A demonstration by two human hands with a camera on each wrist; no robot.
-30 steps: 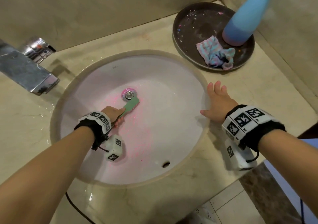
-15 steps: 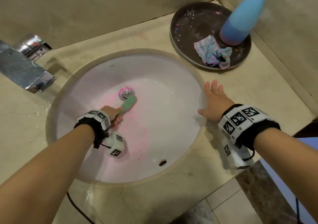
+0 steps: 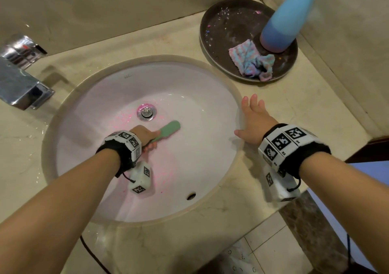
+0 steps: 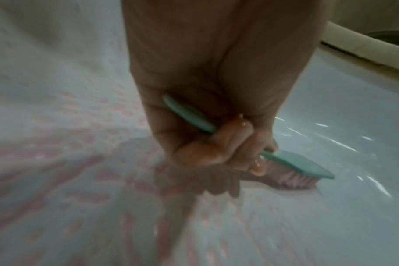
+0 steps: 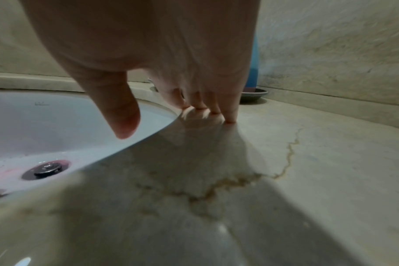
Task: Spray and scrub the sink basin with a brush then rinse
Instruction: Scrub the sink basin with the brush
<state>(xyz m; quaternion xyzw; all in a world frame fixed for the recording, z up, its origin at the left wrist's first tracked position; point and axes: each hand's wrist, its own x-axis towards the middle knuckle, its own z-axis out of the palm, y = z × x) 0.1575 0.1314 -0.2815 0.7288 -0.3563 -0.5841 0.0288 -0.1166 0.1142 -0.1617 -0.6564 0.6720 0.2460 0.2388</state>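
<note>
A round white sink basin [image 3: 202, 109] is streaked with pink cleaner around the metal drain [image 3: 146, 112]. My left hand [image 3: 145, 135] grips the handle of a green brush [image 3: 169, 129] inside the basin, just below and right of the drain. The left wrist view shows the brush [image 4: 296, 162] with its pinkish bristles down on the wet basin. My right hand [image 3: 253, 120] lies flat with straight fingers [image 5: 230, 109] on the counter at the basin's right rim. A blue spray bottle [image 3: 288, 19] stands at the back right.
A dark round tray [image 3: 223, 29] holds the bottle and a crumpled striped cloth [image 3: 250, 62]. A chrome faucet [image 3: 19, 82] juts out at the left. The beige stone counter [image 3: 315, 115] meets walls behind and at the right. An overflow hole [image 3: 191, 195] sits near the basin's front.
The brush has swept away from the drain, down and to the right across the basin floor. My right hand has stayed on the counter.
</note>
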